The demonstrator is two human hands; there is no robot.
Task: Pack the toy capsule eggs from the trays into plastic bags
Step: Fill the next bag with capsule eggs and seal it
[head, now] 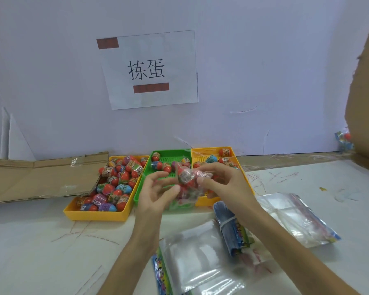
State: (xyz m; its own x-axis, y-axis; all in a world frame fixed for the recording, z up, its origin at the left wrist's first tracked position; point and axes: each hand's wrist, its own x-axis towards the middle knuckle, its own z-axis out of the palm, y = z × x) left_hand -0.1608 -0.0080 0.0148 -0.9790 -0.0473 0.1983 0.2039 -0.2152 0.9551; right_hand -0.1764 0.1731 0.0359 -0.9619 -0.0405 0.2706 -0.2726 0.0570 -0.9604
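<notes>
On the white desk (41, 252), from left, we find flattened corrugated cardboard (41, 177) and a yellow plastic tray (94, 216) heaped with glossy capsule eggs (124, 175), mostly red-topped with printed bands. On the wall, a paper sign (149, 69) reads "拣蛋". Over the perforated green tray (139, 189), the left hand (156, 194) and right hand (226, 184) both pinch a crinkled clear bag (190, 179) holding red eggs. Flat clear bags (200, 262) lie rightward, near a second yellow tray (202, 202).
</notes>
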